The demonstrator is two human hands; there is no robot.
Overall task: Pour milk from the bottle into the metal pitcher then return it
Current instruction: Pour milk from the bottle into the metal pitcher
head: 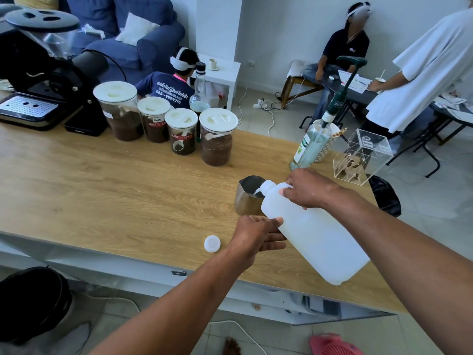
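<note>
Pouring is the step in hand. I am tilting the large translucent white plastic milk bottle (314, 231) with its neck lowered over the rim of the small brushed-metal pitcher (249, 196), and a thin white stream is running from the neck into the pitcher. My right hand (311, 188) is gripping the bottle's handle near the neck, fingers curled round it. My left hand (258, 233) is supporting the bottle's underside near its shoulder, fingers mostly extended beneath it, thumb along its side. The pitcher is standing upright on the light oak-grain wooden counter (102, 190), toward its right end and between its near and far edges. The round white plastic cap (212, 243) is lying near the counter's front edge, just beside my left hand.

Next move, in my judgement: bringing the bottle back upright once the pitcher is holding enough, then capping it and returning it. The fill level is not readable from here.

Along the counter's far edge, four lidded clear jars of brown grounds (169, 124) are standing beside a black coffee grinder (51, 60). Near the right end, a clear pump bottle (313, 142) and a clear acrylic box (362, 157) are standing. Beyond the counter, a blue sofa (122, 34) and seated people are occupying the tiled room.
</note>
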